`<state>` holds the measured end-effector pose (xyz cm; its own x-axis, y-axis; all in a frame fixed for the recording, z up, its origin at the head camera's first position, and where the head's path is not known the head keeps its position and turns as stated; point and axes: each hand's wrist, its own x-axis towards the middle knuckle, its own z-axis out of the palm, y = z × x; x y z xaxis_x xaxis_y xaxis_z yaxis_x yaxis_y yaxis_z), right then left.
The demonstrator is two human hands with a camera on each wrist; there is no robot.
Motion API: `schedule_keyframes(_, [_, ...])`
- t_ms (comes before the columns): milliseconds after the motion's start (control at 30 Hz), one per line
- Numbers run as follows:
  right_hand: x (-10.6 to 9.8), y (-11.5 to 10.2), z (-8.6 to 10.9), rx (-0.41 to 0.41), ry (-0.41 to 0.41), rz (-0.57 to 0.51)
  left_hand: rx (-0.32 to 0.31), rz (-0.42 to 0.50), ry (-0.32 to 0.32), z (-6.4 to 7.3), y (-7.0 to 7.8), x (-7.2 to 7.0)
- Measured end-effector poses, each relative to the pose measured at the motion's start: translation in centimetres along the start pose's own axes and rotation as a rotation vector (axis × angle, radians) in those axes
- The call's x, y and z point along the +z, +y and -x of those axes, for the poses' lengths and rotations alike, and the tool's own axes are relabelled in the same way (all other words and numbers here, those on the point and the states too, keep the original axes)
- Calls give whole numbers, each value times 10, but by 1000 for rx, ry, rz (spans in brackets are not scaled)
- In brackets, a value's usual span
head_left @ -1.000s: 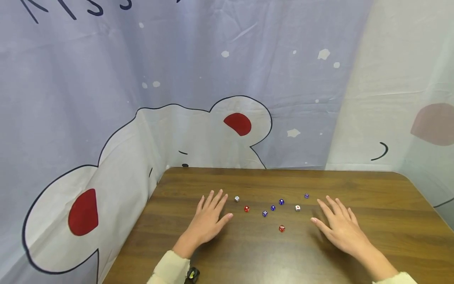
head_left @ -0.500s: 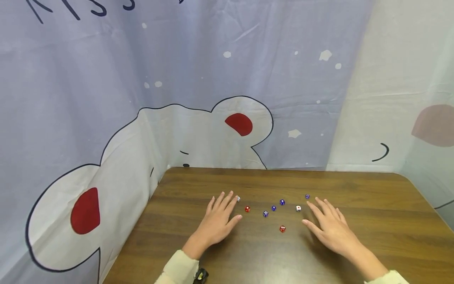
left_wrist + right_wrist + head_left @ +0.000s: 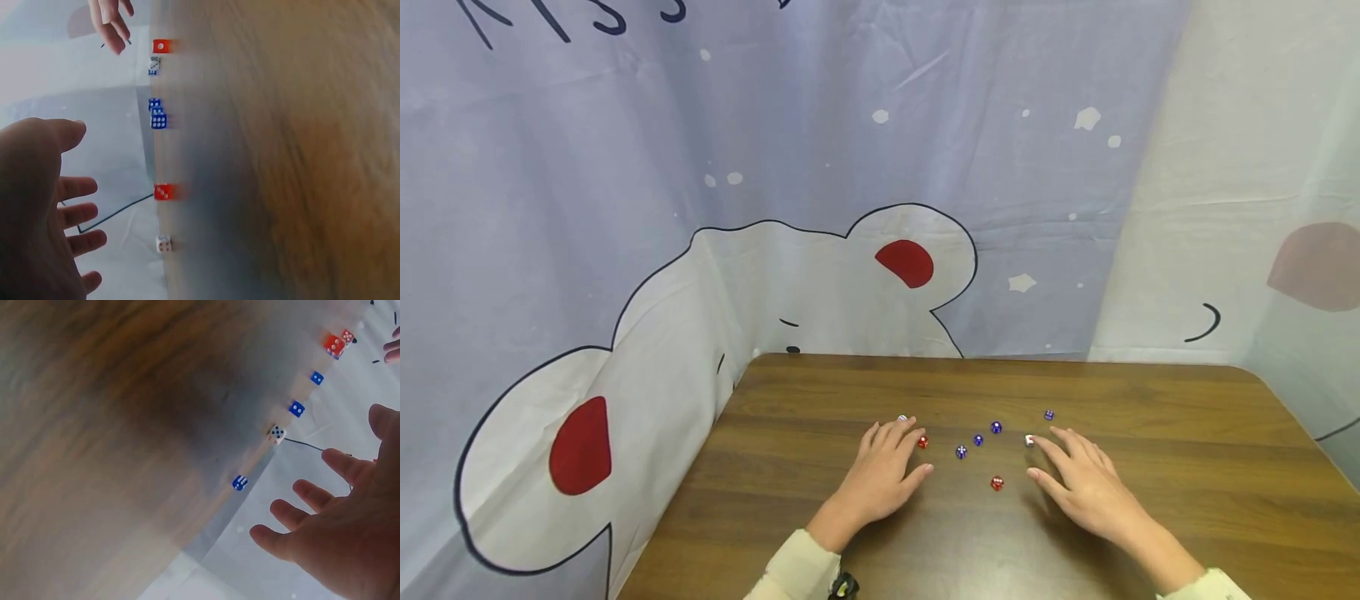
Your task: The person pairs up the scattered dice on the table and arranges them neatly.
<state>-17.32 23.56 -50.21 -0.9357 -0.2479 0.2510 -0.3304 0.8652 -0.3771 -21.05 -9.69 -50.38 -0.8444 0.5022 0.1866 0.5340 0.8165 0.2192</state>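
Observation:
Several small dice lie spread over the table. My left hand (image 3: 876,479), fingers spread, hangs over the left side; its fingertips overlap a white die (image 3: 902,418) and the edge of a red die (image 3: 922,442). In the left wrist view, those fingers (image 3: 81,214) stay apart from the dice. My right hand (image 3: 1086,487) is also spread, its index fingertip overlapping a second white die (image 3: 1029,441). The right wrist view has a gap between fingers (image 3: 290,515) and dice. Between the hands lie three blue dice (image 3: 978,440) and a nearer red die (image 3: 997,482).
Another blue die (image 3: 1048,414) lies farther back, beyond the right hand. The brown wooden table (image 3: 925,550) ends at a printed curtain (image 3: 820,283) behind it and on the left. A dark wristband (image 3: 844,586) shows at the left sleeve.
Both hands have moved inward, the left to the right and the right to the left, and their fingers now overlap dice. The dice keep their places.

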Motion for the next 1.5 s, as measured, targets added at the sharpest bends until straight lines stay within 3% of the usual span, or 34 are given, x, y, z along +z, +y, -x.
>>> schedule_keyframes(500, [14, -9, -3, -60, 21, 24, 35, -1, 0, -9, 22, 11])
schedule_keyframes(1067, [20, -17, -9, -87, -47, 26, 46, -76, -40, -23, 56, 26])
schedule_keyframes(1500, [21, -21, -12, -83, -118, 33, 25, -96, -46, -32, 71, 39])
